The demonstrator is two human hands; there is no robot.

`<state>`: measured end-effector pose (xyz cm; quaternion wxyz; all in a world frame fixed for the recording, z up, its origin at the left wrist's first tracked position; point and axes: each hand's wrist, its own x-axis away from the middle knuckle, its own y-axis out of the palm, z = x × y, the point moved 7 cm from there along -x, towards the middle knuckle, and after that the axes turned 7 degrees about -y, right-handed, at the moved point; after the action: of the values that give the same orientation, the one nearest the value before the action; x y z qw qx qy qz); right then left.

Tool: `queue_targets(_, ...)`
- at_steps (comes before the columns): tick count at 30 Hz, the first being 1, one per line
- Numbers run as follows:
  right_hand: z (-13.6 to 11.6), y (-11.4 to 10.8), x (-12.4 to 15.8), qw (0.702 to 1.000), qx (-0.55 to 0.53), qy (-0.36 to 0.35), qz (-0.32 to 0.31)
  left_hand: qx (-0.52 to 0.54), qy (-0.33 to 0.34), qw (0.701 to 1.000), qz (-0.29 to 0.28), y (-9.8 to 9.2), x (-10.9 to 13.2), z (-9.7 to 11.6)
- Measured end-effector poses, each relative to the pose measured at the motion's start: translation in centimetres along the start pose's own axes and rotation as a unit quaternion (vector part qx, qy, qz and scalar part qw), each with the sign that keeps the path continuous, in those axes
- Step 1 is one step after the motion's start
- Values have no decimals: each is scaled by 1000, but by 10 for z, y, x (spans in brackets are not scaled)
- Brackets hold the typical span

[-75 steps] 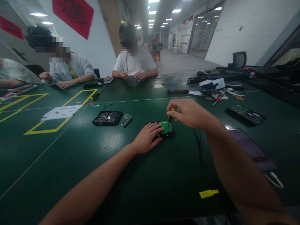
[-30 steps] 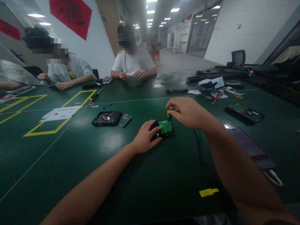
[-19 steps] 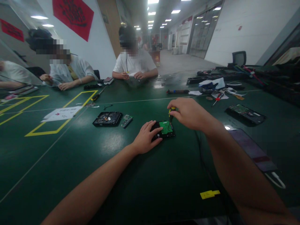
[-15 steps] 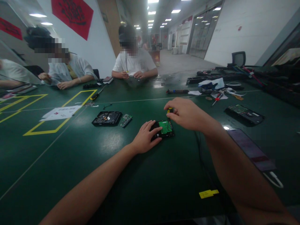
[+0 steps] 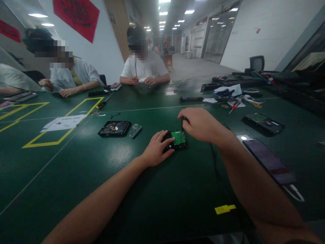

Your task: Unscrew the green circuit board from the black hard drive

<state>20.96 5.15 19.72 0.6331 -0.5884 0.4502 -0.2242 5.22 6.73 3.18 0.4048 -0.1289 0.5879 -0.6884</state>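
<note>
A black hard drive with a green circuit board facing up lies on the green table. My left hand rests on its left side, fingers curled over the edge and holding it down. My right hand is closed round a small screwdriver whose tip stands on the board's far edge; its handle is mostly hidden in my fingers.
An opened hard drive and a loose green board lie to the left. Another drive and a phone with a cable are on the right. A yellow tag lies near me. Two people sit across the table.
My right hand has closed lower over the screwdriver, hiding its yellow handle top. My left hand stays on the drive. The view has shifted slightly.
</note>
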Motion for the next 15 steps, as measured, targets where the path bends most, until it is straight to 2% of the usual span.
queue_targets(15,0,-1,2,999,-36,-13,7,5,-1,1000,3,-2,-1,2)
